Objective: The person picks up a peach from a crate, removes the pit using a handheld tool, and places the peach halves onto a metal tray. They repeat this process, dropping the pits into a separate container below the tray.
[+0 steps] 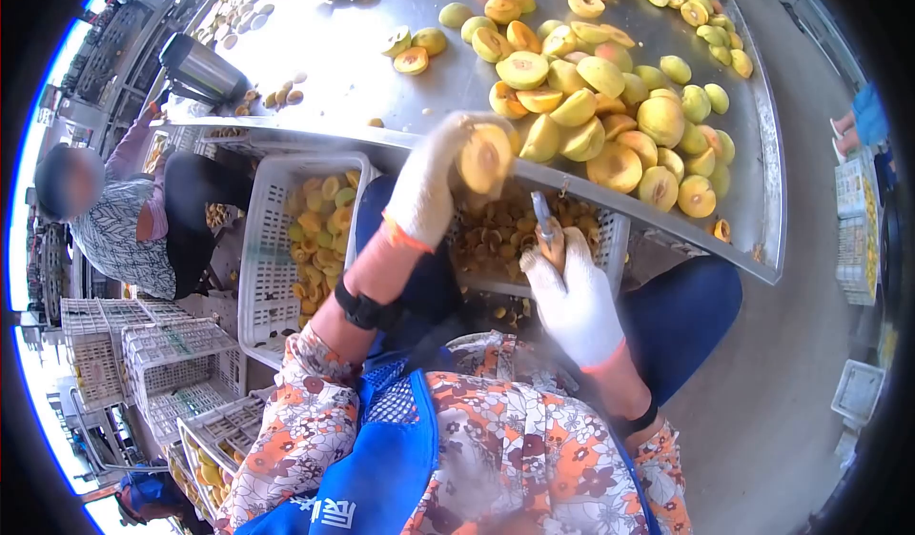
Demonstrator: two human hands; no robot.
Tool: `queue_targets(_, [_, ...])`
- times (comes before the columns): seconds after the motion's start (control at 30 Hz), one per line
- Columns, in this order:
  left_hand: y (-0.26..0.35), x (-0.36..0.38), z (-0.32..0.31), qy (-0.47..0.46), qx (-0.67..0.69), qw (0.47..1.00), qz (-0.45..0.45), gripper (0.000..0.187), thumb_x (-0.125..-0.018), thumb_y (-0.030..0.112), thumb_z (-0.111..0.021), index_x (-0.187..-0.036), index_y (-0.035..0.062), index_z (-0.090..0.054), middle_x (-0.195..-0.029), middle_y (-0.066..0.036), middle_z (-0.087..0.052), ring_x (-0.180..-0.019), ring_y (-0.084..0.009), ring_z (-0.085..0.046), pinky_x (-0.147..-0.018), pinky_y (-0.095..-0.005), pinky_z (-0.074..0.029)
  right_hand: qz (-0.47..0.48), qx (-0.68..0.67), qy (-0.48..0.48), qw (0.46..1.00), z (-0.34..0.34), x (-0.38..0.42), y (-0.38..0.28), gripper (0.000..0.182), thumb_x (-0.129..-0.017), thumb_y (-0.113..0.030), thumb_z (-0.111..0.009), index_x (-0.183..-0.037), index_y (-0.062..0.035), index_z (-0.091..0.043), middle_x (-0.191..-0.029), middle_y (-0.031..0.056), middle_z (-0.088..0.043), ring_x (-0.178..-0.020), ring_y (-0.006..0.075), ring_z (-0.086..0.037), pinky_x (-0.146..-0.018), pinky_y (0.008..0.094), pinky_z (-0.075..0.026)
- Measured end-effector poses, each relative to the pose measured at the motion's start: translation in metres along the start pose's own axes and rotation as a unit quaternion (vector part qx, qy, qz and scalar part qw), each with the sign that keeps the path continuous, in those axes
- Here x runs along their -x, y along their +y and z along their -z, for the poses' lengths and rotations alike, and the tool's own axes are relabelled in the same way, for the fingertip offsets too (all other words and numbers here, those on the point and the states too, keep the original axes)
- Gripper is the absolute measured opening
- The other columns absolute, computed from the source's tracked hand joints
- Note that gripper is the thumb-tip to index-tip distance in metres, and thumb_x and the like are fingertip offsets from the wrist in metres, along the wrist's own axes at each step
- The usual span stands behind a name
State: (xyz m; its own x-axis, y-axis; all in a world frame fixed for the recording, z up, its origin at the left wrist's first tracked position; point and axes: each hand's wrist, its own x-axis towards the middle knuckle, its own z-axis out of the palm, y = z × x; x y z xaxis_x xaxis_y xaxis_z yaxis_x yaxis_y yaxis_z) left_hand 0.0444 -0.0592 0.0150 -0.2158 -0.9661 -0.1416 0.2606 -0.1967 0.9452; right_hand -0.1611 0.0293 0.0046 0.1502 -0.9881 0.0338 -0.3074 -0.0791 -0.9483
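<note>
My left hand (429, 182), in a pale glove, is closed around a peach half (485, 158), its cut face and brown centre showing. It hovers at the table's near edge. Below and to the right, my gloved right hand (577, 306) grips a small wooden-handled knife (546, 222). Its narrow metal end points up, apart from the peach half; its exact shape is hard to make out. Many cut yellow peaches (600, 76) lie heaped on the metal table (419, 106) just beyond both hands. Under the edge, a white crate (615, 240) holds brownish pits or scraps.
Left of my knees stands a white crate (255, 278) of peach halves. Stacked crates (181, 359) are farther left, near a seated co-worker (124, 221). A metal container (203, 68) lies tilted on the table. The table's raised metal rim (667, 221) runs before me.
</note>
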Motion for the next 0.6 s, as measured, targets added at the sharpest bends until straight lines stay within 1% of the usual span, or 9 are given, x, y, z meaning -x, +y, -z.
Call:
queue_targets(0.03, [-0.006,0.004,-0.010,-0.001,0.049,0.999,0.020,0.041,-0.106,0.037,-0.046,-0.126,0.0049,-0.061,-0.108,-0.010,-0.067,-0.087,-0.0173,-0.065,-0.071,-0.0288,-0.055,0.055,0.030,0.022,0.998,-0.002,-0.002,-0.004,0.029,-0.097,-0.019,-0.069,-0.113,-0.0038,-0.051,-0.077,0.0258,-0.064,-0.075,0.0474,-0.068,-0.058,0.0471,-0.052])
queue_targets(0.07, [-0.008,0.010,-0.019,0.007,0.074,0.997,0.032,0.040,-0.107,0.035,-0.045,-0.126,0.0040,-0.061,-0.109,-0.009,-0.068,-0.090,-0.0169,-0.065,-0.075,-0.0292,-0.056,0.031,0.042,0.016,0.999,-0.003,-0.003,-0.009,0.029,-0.096,-0.017,-0.068,-0.114,-0.0029,-0.050,-0.078,0.0281,-0.064,-0.078,0.0515,-0.065,-0.059,0.0511,-0.051])
queue_targets(0.1, [-0.009,0.014,-0.026,0.014,0.097,0.994,0.043,0.039,-0.107,0.034,-0.045,-0.126,0.0030,-0.060,-0.110,-0.009,-0.068,-0.094,-0.0165,-0.065,-0.079,-0.0297,-0.056,0.030,0.054,0.016,0.998,-0.004,-0.002,-0.008,0.029,-0.096,-0.016,-0.068,-0.114,-0.0027,-0.050,-0.079,0.0285,-0.064,-0.077,0.0514,-0.065,-0.058,0.0517,-0.051])
queue_targets(0.13, [-0.026,0.009,-0.022,-0.013,-0.020,0.997,-0.072,0.039,-0.109,0.031,-0.043,-0.127,0.0013,-0.060,-0.113,-0.009,-0.068,-0.102,-0.0152,-0.065,-0.090,-0.0301,-0.054,0.030,0.066,0.015,0.997,-0.006,0.000,-0.005,0.029,-0.096,-0.016,-0.068,-0.114,-0.0026,-0.050,-0.079,0.0289,-0.064,-0.077,0.0513,-0.065,-0.058,0.0523,-0.051])
queue_targets(0.2, [-0.035,0.014,-0.028,-0.032,-0.043,0.994,-0.099,0.037,-0.109,0.028,-0.041,-0.121,0.0012,-0.064,-0.111,-0.008,-0.069,-0.102,-0.0147,-0.064,-0.092,-0.0292,-0.051,0.050,0.084,0.018,0.995,-0.007,0.001,-0.002,0.029,-0.096,-0.015,-0.068,-0.113,-0.0007,-0.049,-0.080,0.0297,-0.065,-0.077,0.0508,-0.066,-0.057,0.0536,-0.051])
queue_targets(0.37, [-0.035,0.025,-0.032,-0.029,-0.102,0.993,-0.055,0.039,-0.110,0.028,-0.043,-0.129,-0.0019,-0.059,-0.121,-0.012,-0.069,-0.104,-0.0204,-0.067,-0.096,-0.0326,-0.052,0.075,0.159,0.027,0.984,-0.011,0.007,0.000,0.028,-0.095,-0.012,-0.067,-0.111,0.0013,-0.049,-0.085,0.0283,-0.066,-0.074,0.0488,-0.066,-0.057,0.0518,-0.053])
queue_targets(0.43, [-0.038,0.031,-0.036,-0.005,-0.187,0.968,-0.170,0.035,-0.108,0.025,-0.046,-0.127,-0.0022,-0.059,-0.114,-0.014,-0.070,-0.101,-0.0234,-0.068,-0.094,-0.0341,-0.052,0.110,0.179,0.024,0.977,-0.012,0.008,0.001,0.027,-0.095,-0.011,-0.067,-0.111,0.0012,-0.049,-0.086,0.0275,-0.066,-0.074,0.0481,-0.067,-0.057,0.0509,-0.053])
queue_targets(0.5, [-0.037,0.034,-0.038,0.015,-0.261,0.939,-0.226,0.034,-0.107,0.025,-0.046,-0.120,-0.0014,-0.063,-0.109,-0.014,-0.070,-0.098,-0.0228,-0.067,-0.090,-0.0337,-0.052,0.151,0.187,0.023,0.970,-0.012,0.008,0.002,0.025,-0.095,-0.010,-0.066,-0.111,0.0007,-0.049,-0.087,0.0266,-0.066,-0.074,0.0478,-0.067,-0.057,0.0501,-0.054])
queue_targets(0.6, [-0.045,0.022,-0.022,-0.001,-0.379,0.883,-0.277,0.031,-0.103,0.022,-0.050,-0.118,-0.0020,-0.064,-0.107,-0.018,-0.070,-0.099,-0.0308,-0.068,-0.089,-0.0359,-0.052,0.045,0.131,-0.003,0.990,-0.013,0.012,-0.002,0.025,-0.096,-0.010,-0.065,-0.110,0.0012,-0.048,-0.086,0.0268,-0.066,-0.077,0.0484,-0.067,-0.059,0.0501,-0.053])
